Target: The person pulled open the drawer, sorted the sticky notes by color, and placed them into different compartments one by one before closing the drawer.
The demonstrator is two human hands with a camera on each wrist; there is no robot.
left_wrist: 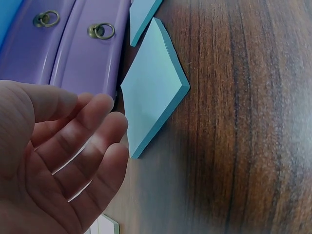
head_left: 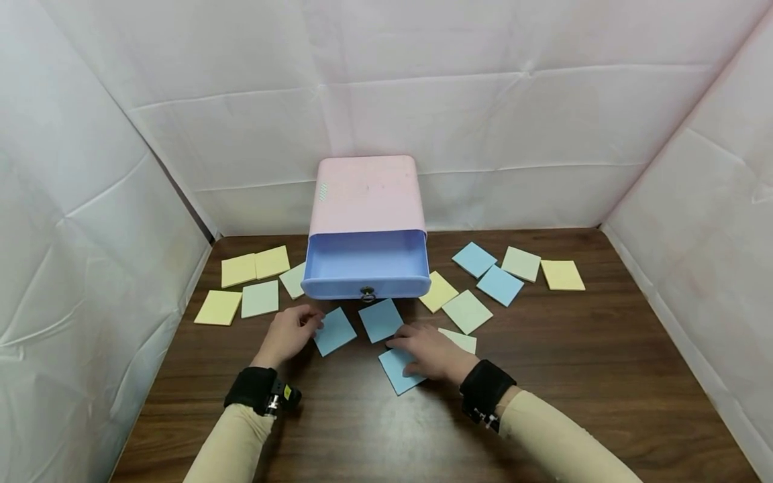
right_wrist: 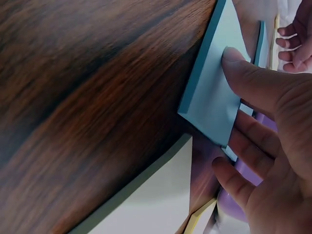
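Your right hand [head_left: 433, 353] rests flat on a blue sticky-note pad [head_left: 398, 371] at table [head_left: 574, 376] centre-front; in the right wrist view the thumb [right_wrist: 253, 80] presses on the pad's top face and the fingers [right_wrist: 241, 183] sit under or at its far edge, so it looks lifted at one side, tho the angle is poor and I can't say for sure. Your left hand [head_left: 288, 333] lies to the left, fingers relaxed and slightly apart, loosely bent, holding nothing; fingertips [left_wrist: 105, 105] are just beside the left edge of a 2nd blue pad [head_left: 334, 331], touching or not I can't tell. A 3rd blue pad [head_left: 380, 320] lies between the two hands, just in front of the drawer. Drawer unit [head_left: 366, 194]: pink shell, back-centre of table, w/ its blue drawer [head_left: 365, 265] pulled open, ring pull [head_left: 367, 293] at front. A pale green pad [head_left: 459, 340] sits partly under your right hand's far side. Left group: yellow pads [head_left: 253, 265] and pale green pads [head_left: 260, 298], near the drawer's left. Right group: a yellow pad [head_left: 438, 292], a green pad [head_left: 467, 311], two blue pads [head_left: 488, 272], then a green one [head_left: 521, 263] and a yellow one [head_left: 562, 275] farther right. White sheeting [head_left: 513, 114] walls the table on three sides.
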